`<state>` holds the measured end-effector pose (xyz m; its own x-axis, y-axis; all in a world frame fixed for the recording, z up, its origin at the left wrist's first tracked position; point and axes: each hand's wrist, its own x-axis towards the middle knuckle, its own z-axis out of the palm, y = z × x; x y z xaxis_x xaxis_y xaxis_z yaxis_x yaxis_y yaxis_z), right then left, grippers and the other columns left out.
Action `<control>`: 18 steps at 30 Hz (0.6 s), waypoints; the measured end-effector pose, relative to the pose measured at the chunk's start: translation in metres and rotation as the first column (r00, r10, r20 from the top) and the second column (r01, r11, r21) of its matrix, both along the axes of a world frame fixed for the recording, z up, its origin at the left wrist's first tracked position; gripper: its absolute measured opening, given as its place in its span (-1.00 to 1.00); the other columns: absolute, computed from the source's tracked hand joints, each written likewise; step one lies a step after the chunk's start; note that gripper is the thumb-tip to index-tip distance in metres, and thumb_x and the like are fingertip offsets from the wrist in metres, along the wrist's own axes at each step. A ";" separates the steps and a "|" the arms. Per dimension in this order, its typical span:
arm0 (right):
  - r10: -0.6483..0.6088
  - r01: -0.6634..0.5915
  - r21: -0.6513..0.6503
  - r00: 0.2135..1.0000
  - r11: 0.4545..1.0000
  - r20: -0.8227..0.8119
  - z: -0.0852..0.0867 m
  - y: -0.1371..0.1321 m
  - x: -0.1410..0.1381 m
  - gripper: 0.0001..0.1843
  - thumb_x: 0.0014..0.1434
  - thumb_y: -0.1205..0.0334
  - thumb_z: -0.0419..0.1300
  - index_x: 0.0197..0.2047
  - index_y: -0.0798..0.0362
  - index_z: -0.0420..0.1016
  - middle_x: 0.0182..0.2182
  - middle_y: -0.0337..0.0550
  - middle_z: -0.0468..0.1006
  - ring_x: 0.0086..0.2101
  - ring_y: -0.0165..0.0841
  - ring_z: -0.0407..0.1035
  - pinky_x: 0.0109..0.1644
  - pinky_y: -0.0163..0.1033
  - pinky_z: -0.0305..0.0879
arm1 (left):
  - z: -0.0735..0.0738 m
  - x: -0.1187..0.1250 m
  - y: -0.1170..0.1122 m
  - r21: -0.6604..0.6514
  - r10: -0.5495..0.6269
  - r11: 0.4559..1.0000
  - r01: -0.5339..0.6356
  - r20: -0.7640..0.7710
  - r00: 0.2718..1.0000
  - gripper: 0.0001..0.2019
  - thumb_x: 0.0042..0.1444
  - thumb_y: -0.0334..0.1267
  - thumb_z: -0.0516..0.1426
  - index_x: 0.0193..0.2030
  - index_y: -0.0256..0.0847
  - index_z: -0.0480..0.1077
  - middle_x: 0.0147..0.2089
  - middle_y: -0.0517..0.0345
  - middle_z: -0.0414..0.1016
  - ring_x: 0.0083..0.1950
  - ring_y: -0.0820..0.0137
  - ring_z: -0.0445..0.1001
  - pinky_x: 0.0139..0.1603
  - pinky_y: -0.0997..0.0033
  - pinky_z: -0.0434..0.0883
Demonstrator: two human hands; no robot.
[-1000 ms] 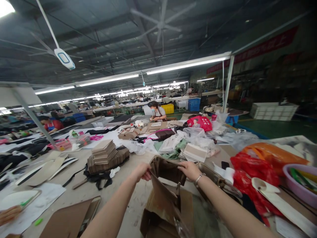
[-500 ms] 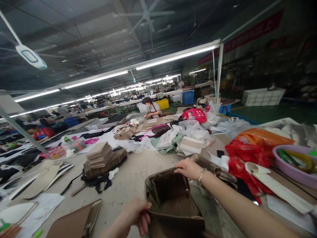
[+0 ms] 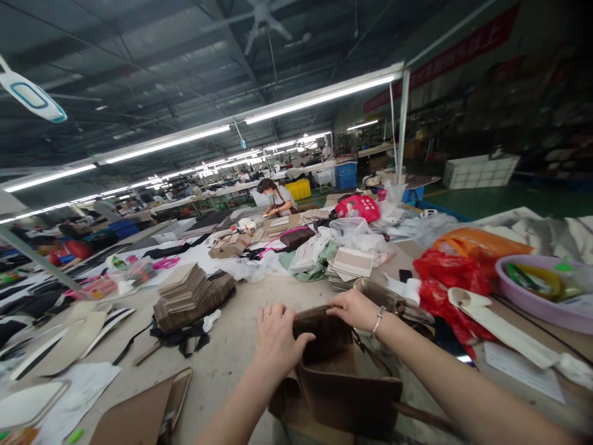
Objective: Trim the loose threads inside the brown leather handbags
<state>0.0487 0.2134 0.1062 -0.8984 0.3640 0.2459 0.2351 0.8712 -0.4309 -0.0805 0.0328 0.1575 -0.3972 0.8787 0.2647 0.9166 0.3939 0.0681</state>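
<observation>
A brown leather handbag (image 3: pixel 345 386) stands open-mouthed on the worktable (image 3: pixel 236 346) right in front of me. My left hand (image 3: pixel 277 337) rests on the bag's left rim, fingers spread over the edge and thumb hooked inside the opening. My right hand (image 3: pixel 354 308), with a bracelet on its wrist, grips the far right rim of the bag with curled fingers. The bag's inner lining is dark brown.
A stack of brown cardboard pieces (image 3: pixel 189 293) lies to the left, with black straps beside it. Red plastic bags (image 3: pixel 447 281) and a purple basin (image 3: pixel 544 287) sit at the right. Flat brown panels (image 3: pixel 134 417) lie near left. A person (image 3: pixel 273 198) works at a far table.
My left hand moved up from the bag's near rim to the far left rim. The bag has shifted slightly and its mouth narrowed. The camera tilted a little lower.
</observation>
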 end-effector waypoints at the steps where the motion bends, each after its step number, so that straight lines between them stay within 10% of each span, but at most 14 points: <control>1: -0.010 0.009 0.011 1.000 1.000 0.004 0.000 -0.001 0.001 -0.75 0.15 0.11 0.08 -0.22 -0.06 0.56 -0.38 -0.21 0.59 -0.34 -0.36 0.41 -0.26 -0.34 0.22 | -0.003 -0.001 0.003 -0.003 0.008 1.000 -0.009 -0.018 1.000 -0.66 -0.14 0.04 0.20 -0.32 -0.16 0.36 -0.20 0.08 0.29 -0.08 0.21 0.23 0.12 0.10 0.04; 18: -0.109 0.108 0.059 0.994 0.992 0.003 -0.003 -0.014 0.000 -0.74 0.18 0.10 0.06 -0.22 -0.04 0.55 -0.33 -0.17 0.58 -0.28 -0.32 0.41 -0.19 -0.31 0.23 | -0.009 0.001 -0.001 -0.044 0.170 0.983 -0.175 -0.103 0.980 -0.71 -0.08 -0.02 0.16 -0.33 -0.21 0.35 -0.21 0.05 0.30 -0.04 0.17 0.23 0.15 0.00 -0.04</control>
